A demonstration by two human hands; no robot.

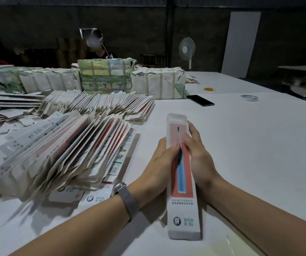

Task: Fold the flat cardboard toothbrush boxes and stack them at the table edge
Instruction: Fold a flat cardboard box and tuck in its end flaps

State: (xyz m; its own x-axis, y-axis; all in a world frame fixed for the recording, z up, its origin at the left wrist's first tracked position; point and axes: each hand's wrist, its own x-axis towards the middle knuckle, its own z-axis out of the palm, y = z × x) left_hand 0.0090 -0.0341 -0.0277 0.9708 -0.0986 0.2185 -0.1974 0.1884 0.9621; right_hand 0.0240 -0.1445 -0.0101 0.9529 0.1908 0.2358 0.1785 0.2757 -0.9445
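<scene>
**Both hands on one toothbrush box, mid-counter**

So both hands are wrapped around a single box [182, 182], long and narrow, printed side up with a red panel and a blue toothbrush picture. The left hand [159, 163] grips it from the left with the thumb pressed on the front face, and the right hand [196, 156] grips the opposite side, thumb also on the front, fingers curled behind. The box is opened up into its tube shape, top flap end pointing away, and its near end looks like it's over the white counter [250, 145], though I can't tell if it touches. There's a mesh-band watch [125, 195] on the left wrist.

Left of the box sits a big fanned-out pile of flat boxes [65, 154], leaning over like a deck of cards. Behind that pile is a second fanned row [100, 104]. Further back from the box are wrapped bundles [157, 84] with tape strips. Beyond the box, to the right of the bundles, a dark phone [200, 100] lies flat, with a tape roll [249, 98] and some rubber bands [209, 89] well apart from it. A fan [186, 49] stands past the counter, and another person [98, 50] sits behind the bundles.
</scene>
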